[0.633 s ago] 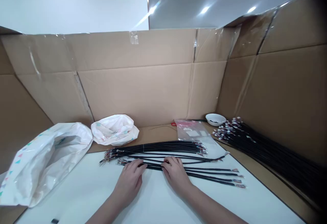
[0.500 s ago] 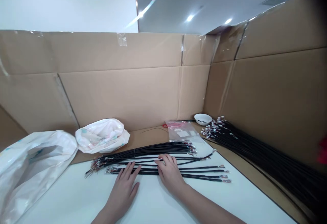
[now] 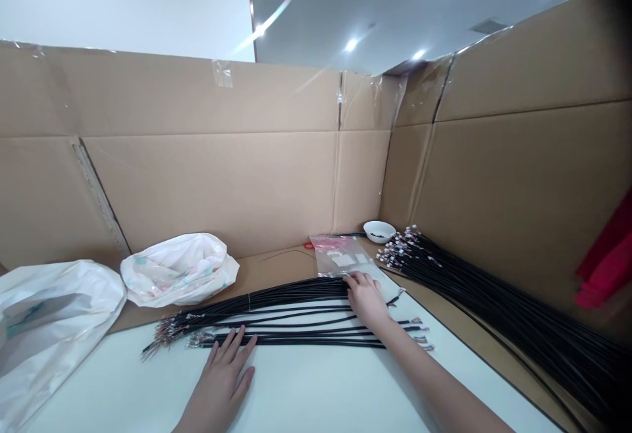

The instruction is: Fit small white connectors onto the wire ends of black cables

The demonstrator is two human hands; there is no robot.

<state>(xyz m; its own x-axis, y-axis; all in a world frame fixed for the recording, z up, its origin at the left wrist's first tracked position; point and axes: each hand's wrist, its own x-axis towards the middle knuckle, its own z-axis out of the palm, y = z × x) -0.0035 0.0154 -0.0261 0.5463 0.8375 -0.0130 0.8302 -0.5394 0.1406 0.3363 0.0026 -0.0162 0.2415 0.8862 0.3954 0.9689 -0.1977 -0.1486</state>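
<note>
My left hand (image 3: 228, 360) lies flat, its fingers spread and their tips on the left part of a row of loose black cables (image 3: 306, 341). These run side by side across the white board (image 3: 291, 393), with stripped wire ends at both sides. Behind them is a bundle of black cables (image 3: 291, 288), tied with a thin band. My right hand (image 3: 368, 301) reaches over the loose cables to the right end of that bundle. Its fingers are bent and closed on cables there, and the hand covers the bundle's wire ends.
A clear plastic bag (image 3: 340, 255) and a white bowl (image 3: 379, 231) of small dark pieces stand at the back. Long black cables with white connectors (image 3: 474, 288) lie along the right wall. Two white bags (image 3: 180, 268) sit at the left. Cardboard walls (image 3: 212, 189) enclose the table.
My right hand has moved away from the loose cables to the bundle's right end. My left hand stays on the loose cables' left part. The view has turned slightly right.
</note>
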